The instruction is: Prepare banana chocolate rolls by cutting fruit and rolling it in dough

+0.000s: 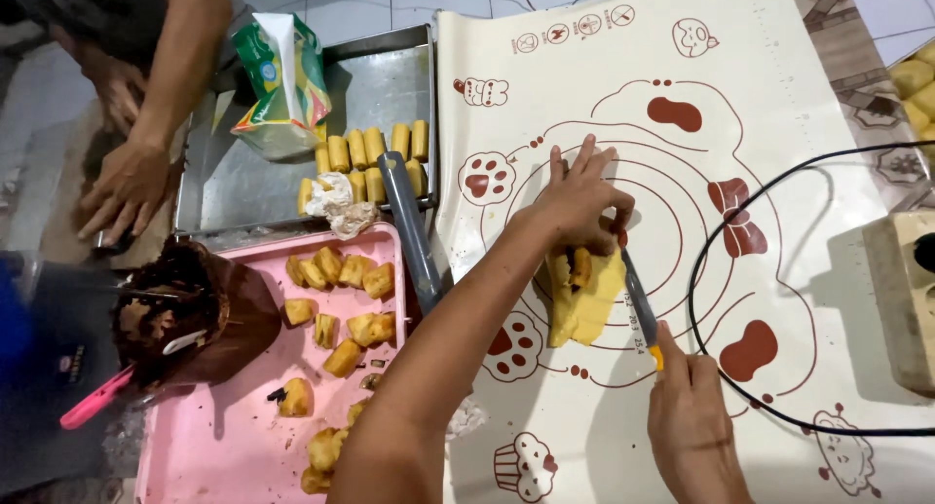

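On the baking mat [799,105], centre, the left hand [580,204] presses yellow dough [584,304]; at five o'clock, the right hand [693,416] grips a knife [638,304] touching the dough's edge.

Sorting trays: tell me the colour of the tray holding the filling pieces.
Pink tray, clearest in the head view.

A green, white and orange carton [282,83], crumpled and opened at its top, stands tilted on the metal tray [243,187], beside rows of yellow rolls [375,146].
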